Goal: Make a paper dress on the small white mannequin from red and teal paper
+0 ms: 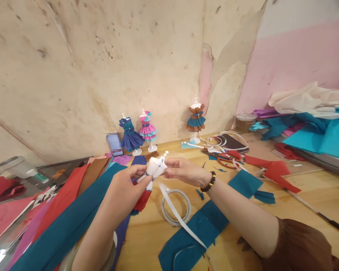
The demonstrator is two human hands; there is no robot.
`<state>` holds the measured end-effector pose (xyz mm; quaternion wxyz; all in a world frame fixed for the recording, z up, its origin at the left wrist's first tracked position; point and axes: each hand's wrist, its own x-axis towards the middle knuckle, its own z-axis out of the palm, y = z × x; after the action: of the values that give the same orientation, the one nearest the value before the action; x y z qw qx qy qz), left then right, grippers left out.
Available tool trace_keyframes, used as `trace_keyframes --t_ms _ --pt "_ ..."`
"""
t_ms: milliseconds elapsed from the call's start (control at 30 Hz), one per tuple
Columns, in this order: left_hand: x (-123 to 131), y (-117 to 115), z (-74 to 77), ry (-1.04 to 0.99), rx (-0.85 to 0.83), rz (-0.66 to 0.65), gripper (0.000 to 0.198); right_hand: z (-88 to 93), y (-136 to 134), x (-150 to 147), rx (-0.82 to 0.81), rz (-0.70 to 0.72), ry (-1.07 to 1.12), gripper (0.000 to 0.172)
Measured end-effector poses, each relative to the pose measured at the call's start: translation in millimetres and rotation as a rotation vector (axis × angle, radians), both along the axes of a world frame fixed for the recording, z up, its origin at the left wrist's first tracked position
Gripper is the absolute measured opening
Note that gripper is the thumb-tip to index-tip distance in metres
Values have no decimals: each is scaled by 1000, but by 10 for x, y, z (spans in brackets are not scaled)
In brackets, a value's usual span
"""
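Observation:
A miniature white dress mannequin is tilted in front of me, a red pleated paper skirt at its lower end. My left hand is closed around its waist, the thumb lying across the front. From the other side, the fingertips of my right hand pinch the edge of its torso. A white strip trails down from beside the mannequin, across a roll of tape and onto teal paper. What lies under my right fingertips is hidden.
Dressed miniature mannequins stand along the wall: a blue one, a pink one and a brown-and-teal one. Orange-handled scissors lie behind my right wrist. Long paper strips cover the left side; crumpled turquoise paper is piled at right.

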<state>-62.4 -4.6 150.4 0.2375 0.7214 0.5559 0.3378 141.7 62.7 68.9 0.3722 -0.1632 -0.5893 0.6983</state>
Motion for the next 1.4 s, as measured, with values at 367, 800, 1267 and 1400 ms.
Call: trace_keyframes --t_ms 367,800,1267,1400 --pt "-143 52 34 8 62 55 32 -273 85 -41 -22 206 -147 53" --pt "-181 49 71 -139 20 25 21 -278 -39 -239 -23 130 -176 48" --pt "-253 133 36 -367 -86 74 42 -62 -62 -120 114 -36 -262 49" --pt "-242 169 13 -456 -136 106 48 -27 -75 -120 132 -55 -277 48"
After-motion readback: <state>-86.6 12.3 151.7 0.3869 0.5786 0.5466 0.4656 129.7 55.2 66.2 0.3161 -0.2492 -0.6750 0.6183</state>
